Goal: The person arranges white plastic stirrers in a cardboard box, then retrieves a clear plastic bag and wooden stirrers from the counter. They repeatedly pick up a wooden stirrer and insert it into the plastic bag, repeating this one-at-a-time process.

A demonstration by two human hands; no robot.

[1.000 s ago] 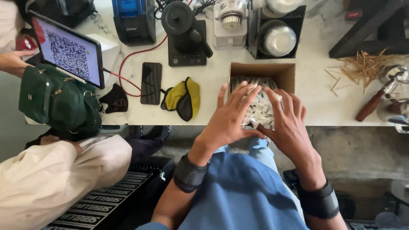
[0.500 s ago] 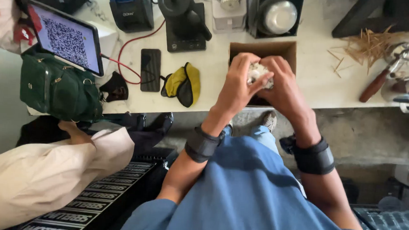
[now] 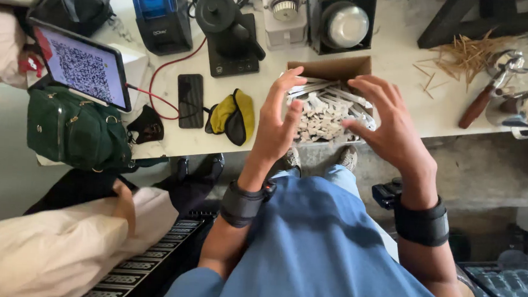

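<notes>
A brown cardboard box (image 3: 328,67) full of small white plastic pieces (image 3: 323,112) stands at the near edge of the white table (image 3: 401,53). My left hand (image 3: 281,116) hovers over the box's left side with fingers spread and nothing in it. My right hand (image 3: 386,122) hangs over the box's right side, fingers apart and curled, also holding nothing. Both wrists wear black bands.
Left of the box lie a yellow and black pouch (image 3: 232,114), a black phone (image 3: 190,99) and a black scale with a kettle (image 3: 228,29). A tablet (image 3: 81,66) leans over a green bag (image 3: 75,132). Wooden sticks (image 3: 467,54) lie at right. Another person's leg (image 3: 60,246) is at lower left.
My hands were pressed together around something white above the box; now they have parted and opened over it. The view has shifted slightly.
</notes>
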